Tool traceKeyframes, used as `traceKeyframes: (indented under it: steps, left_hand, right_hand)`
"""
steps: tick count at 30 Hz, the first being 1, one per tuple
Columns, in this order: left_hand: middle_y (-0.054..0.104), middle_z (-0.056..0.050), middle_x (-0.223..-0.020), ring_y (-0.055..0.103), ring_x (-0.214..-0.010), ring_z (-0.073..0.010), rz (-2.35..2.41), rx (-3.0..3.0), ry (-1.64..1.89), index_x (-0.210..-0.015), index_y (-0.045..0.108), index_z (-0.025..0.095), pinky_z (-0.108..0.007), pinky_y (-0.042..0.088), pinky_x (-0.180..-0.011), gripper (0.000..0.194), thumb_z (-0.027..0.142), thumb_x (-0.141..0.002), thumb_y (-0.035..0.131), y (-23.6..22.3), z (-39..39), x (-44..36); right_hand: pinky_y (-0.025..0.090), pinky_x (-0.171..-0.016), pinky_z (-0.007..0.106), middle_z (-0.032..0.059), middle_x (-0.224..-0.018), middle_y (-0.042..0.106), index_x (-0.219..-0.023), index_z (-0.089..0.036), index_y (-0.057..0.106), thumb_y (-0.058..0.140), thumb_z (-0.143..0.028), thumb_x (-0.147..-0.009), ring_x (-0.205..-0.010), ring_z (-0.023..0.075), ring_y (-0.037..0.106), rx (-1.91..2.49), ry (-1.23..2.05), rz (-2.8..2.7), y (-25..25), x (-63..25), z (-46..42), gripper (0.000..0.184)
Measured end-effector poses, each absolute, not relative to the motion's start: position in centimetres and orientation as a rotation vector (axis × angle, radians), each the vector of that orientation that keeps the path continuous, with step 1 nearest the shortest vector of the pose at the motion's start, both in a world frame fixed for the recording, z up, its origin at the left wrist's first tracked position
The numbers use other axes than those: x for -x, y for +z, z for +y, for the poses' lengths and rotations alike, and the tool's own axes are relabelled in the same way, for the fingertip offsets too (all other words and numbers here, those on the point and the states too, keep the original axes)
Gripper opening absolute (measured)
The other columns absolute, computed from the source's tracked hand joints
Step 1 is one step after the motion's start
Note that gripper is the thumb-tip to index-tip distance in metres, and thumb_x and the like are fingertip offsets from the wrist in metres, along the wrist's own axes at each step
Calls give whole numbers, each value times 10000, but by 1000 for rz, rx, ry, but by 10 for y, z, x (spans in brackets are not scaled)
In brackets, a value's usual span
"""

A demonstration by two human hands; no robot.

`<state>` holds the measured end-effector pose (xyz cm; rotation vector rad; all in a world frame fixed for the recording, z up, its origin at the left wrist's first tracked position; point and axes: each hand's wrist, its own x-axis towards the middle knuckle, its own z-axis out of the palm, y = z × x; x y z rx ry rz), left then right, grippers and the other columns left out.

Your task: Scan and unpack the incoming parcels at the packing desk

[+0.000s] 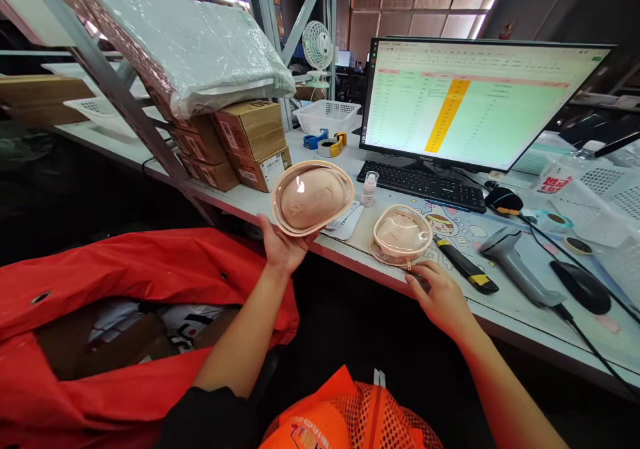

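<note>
My left hand (286, 246) is raised at the desk's front edge, its fingers closed under an oval beige zip case (315, 196). That case has a glossy clear lid and tilts toward me; a rounded, skin-toned shape shows inside. A similar beige case (403, 231) with a clear top rests on the desk near its front edge, with a small zipper pull at its front. My right hand (437, 296) is just beside that zipper pull, thumb and fingers apart. Whether its fingertips touch the case is hard to make out.
A utility knife (465, 266), barcode scanner (520, 266) and mouse (580, 286) lie to the right. Behind are a small spray bottle (369, 189), keyboard (425, 186) and monitor (480, 102). Cardboard boxes (253, 132) stand left; a red bag (150, 256) with packages gapes below.
</note>
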<state>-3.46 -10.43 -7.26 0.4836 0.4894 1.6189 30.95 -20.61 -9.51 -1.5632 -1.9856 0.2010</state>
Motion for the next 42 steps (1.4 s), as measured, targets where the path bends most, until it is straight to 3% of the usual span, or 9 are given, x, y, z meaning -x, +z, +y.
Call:
traceKeyframes:
  steps: [2,6,11,19,22,25,28,32,42]
  left_hand:
    - [761,-124,-1290,733,-1200,-354,453,-569,1579,-1336,687,233,-394,699,-793,721,810,-913,594,-81,-116,27]
    - [798,-62,-1163,733,-1205,-326,464,-752,1469,-1251,706,250,-418,653,-995,663,480,-687,967,-95,-134,12]
    - [696,-126,-1396,523,-1472,-411,463,-968,1375,-1313,665,219,-528,498,-1211,791,404,-620,998,-95,-147,-2]
    - [701,-144,-1347,482,-1503,-433,541,-947,1376,-1299,678,219,-520,533,-1185,819,431,-582,1013,-90,-156,-19]
    - [737,-118,-1303,607,-1391,-400,542,-861,1429,-1312,668,205,-457,598,-1106,779,484,-653,976,-83,-154,-28]
    - [793,-114,-1066,785,-1049,-351,641,-767,1397,-1265,657,167,-389,687,-789,671,655,-826,799,-71,-143,-43]
    - [797,-126,-972,809,-813,-304,730,-822,1301,-1300,614,156,-301,612,-553,750,774,-879,671,-60,-128,-65]
    - [795,-131,-899,806,-780,-306,818,-872,1234,-1252,600,154,-294,597,-553,684,698,-871,764,-52,-112,-91]
    - [753,-103,-723,678,-491,-172,1144,-729,1641,-1217,650,94,-206,490,-435,733,750,-1023,388,-52,-49,15]
  right_hand:
    - [579,-842,396,75,-1139,739,-1092,-218,736,560,-396,-1042,-1014,254,715,1517,226,-1946,-92,-310,-210,255]
    - [569,-755,347,70,-1077,737,-1027,-213,733,586,-366,-1041,-894,212,709,1443,122,-1791,-80,-309,-221,213]
    - [575,-825,378,78,-1106,742,-1073,-218,731,616,-359,-1031,-968,232,712,1379,15,-1627,-58,-309,-237,186]
    - [610,-824,408,100,-1145,725,-1171,-232,705,619,-381,-1020,-983,243,713,1390,115,-1565,-59,-311,-242,229]
    - [628,-820,388,108,-1221,702,-1287,-231,664,648,-384,-1005,-1009,232,720,1389,199,-1497,-68,-311,-235,322]
    - [634,-876,402,117,-1282,697,-1317,-229,650,668,-398,-992,-1079,241,725,1373,246,-1425,-70,-320,-225,367]
    - [633,-889,425,120,-1283,714,-1286,-216,676,683,-421,-974,-1062,245,734,1407,161,-1332,-62,-348,-215,374]
    - [634,-830,431,140,-1172,760,-1210,-176,726,725,-443,-915,-986,258,747,1496,-45,-1155,-43,-414,-215,398]
    - [539,-781,468,162,-1025,789,-1115,-247,817,757,-300,-818,-787,256,716,1890,-428,-986,-36,-551,-255,308]
